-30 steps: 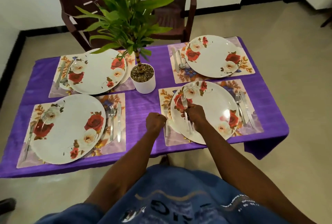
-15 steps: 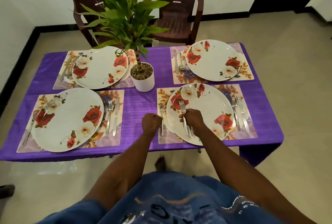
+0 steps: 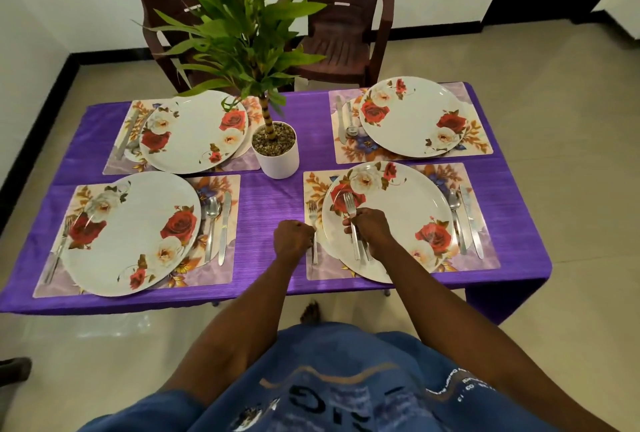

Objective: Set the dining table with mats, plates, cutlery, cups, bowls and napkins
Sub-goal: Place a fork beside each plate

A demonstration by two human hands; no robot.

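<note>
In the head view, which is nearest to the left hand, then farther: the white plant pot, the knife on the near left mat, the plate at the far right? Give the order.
From the left hand:
1. The knife on the near left mat, to its left.
2. The white plant pot, beyond it at the table's middle.
3. The plate at the far right, across the table.

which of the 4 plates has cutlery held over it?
The near-right plate, closest to the person. The right hand grips forks above it. The other three plates have cutlery only beside them on the mats.
</note>
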